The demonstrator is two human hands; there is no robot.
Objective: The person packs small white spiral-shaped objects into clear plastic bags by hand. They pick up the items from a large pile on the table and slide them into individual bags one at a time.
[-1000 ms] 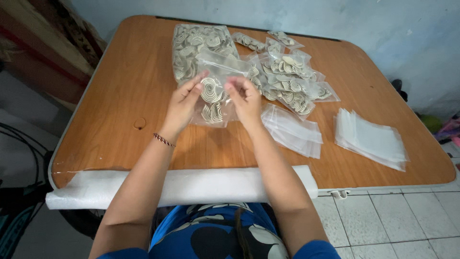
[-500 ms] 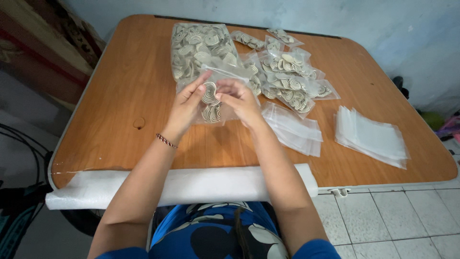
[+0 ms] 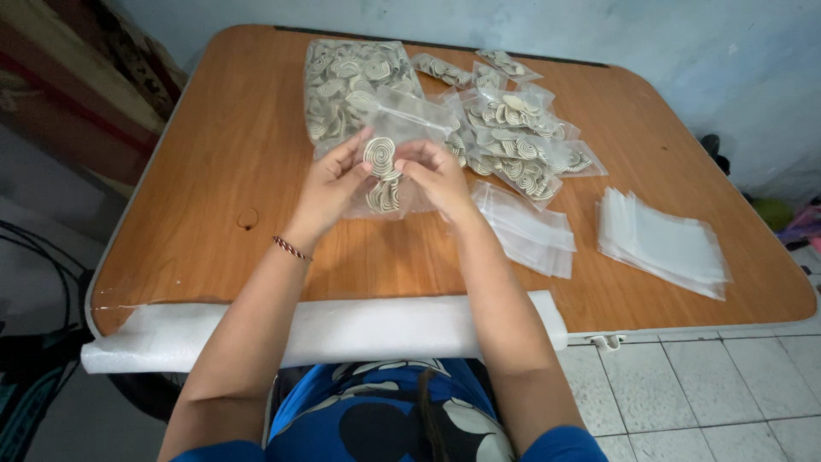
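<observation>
Both hands hold one small clear bag point(image 3: 386, 175) above the surface point(image 3: 205, 171) — left hand point(image 3: 332, 184) steadying it, right hand point(image 3: 438, 175) pinching a spiral disc point(image 3: 380, 156) at its mouth.

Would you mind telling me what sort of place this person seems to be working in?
Probably a home or small workshop set up for hand packing. A wooden folding table stands on a tiled floor, with stacks of empty clear bags and a pile of filled bags of spiral pieces on it.
</observation>
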